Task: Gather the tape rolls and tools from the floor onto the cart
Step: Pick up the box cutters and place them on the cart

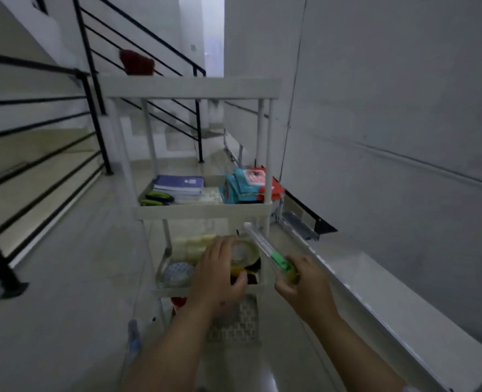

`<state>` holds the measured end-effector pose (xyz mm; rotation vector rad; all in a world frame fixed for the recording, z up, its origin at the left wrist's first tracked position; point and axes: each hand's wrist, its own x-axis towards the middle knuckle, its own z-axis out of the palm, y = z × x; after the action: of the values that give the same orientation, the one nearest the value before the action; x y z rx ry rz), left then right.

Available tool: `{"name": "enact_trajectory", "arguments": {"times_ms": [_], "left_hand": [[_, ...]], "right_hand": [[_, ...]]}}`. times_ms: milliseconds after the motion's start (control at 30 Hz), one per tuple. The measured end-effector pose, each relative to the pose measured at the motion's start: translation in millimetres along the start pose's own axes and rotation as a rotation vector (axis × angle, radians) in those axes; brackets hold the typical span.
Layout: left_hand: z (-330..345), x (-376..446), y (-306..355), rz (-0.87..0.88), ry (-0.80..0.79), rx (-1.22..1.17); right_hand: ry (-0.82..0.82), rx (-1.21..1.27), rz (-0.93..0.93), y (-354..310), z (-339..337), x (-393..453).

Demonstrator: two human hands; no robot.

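Your left hand (220, 274) grips a clear tape roll (244, 251) at the cart (203, 212) shelf's right edge; your right hand (302, 281) holds a green-handled tool (268, 251); wall close right.

Left hand (220, 274) covers near part of clear tape roll (244, 251) and shelf contents beneath; yellow-black item (241, 271) under thumb unidentifiable. Right hand (302, 284) hides handle end of clear-green tool (265, 250); tool type unclear, motion-blurred. Cart (191, 89) top tray interior out of sight. Red object (136, 62) behind cart blurred. Cart's bottom shelf behind forearms; both forearms cut by lower edge.
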<state>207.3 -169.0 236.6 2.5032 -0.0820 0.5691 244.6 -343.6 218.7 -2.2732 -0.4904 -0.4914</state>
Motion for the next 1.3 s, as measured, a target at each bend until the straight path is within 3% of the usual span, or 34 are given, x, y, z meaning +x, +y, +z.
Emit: {"name": "enact_trajectory", "arguments": {"times_ms": [333,633,1000,1167,1300], "left_hand": [[-64.7,50.5,-12.0,-0.050,0.024,0.157],[-78.0,130.9,-55.8,-0.002,-0.020,0.194],[-71.3,152.8,-101.4,-0.005,-0.103,0.255],[-71.3,144.3,-103.6,0.048,0.002,0.170],[-76.2,110.8,-116.8,0.035,0.125,-0.005]], "right_hand": [[0.022,-0.023,-0.115,-86.6,6.9,88.0],[-0.085,-0.079,0.037,-126.5,57.9,173.1],[-0.171,-0.259,0.049,-128.8,103.0,188.6],[-0.281,-0.269,0.032,-126.7,103.3,185.9],[-0.078,-0.115,-0.171,-126.0,93.5,168.3]]}}
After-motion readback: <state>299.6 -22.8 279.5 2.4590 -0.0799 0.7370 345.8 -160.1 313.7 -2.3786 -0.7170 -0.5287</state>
